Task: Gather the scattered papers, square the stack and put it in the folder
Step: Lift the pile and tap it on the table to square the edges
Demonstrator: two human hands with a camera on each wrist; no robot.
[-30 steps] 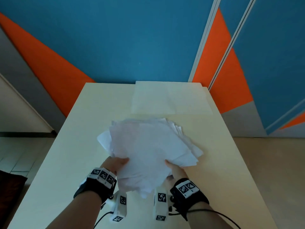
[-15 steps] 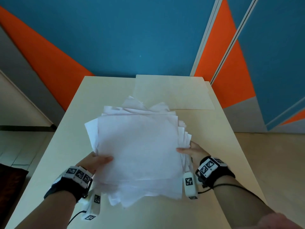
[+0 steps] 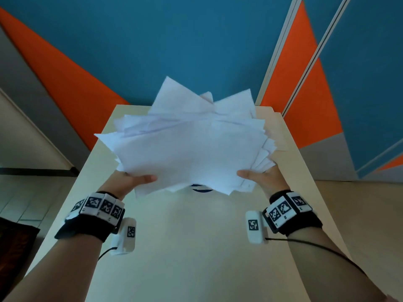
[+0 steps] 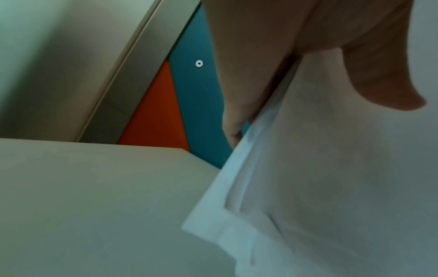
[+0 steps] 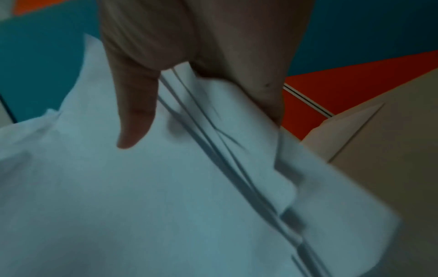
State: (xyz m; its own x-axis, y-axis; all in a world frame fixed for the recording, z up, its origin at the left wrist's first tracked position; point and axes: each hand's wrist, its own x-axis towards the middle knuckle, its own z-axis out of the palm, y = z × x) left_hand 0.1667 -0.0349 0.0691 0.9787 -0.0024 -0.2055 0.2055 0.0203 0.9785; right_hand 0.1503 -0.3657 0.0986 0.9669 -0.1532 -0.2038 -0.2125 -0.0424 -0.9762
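A loose, uneven stack of white papers (image 3: 189,147) is lifted off the table and tilted up toward the wall, its corners fanned out. My left hand (image 3: 133,180) grips its lower left edge, thumb on top. My right hand (image 3: 259,176) grips its lower right edge, thumb on top and fingers underneath. In the left wrist view the papers (image 4: 331,178) fill the right side under my thumb. The right wrist view shows the sheet edges of the papers (image 5: 189,187) splayed between thumb and fingers. The cream folder (image 5: 350,131) lies at the table's far end, mostly hidden behind the papers in the head view.
The pale table (image 3: 192,247) runs from me to the blue and orange wall (image 3: 152,51). A small dark blue mark (image 3: 199,188) shows on the table just under the stack's lower edge. Floor lies on both sides of the table.
The stack has been raised from the table and tipped up toward the wall. Both hands slid outward from the near edge to the lower corners, and the papers now hide the folder.
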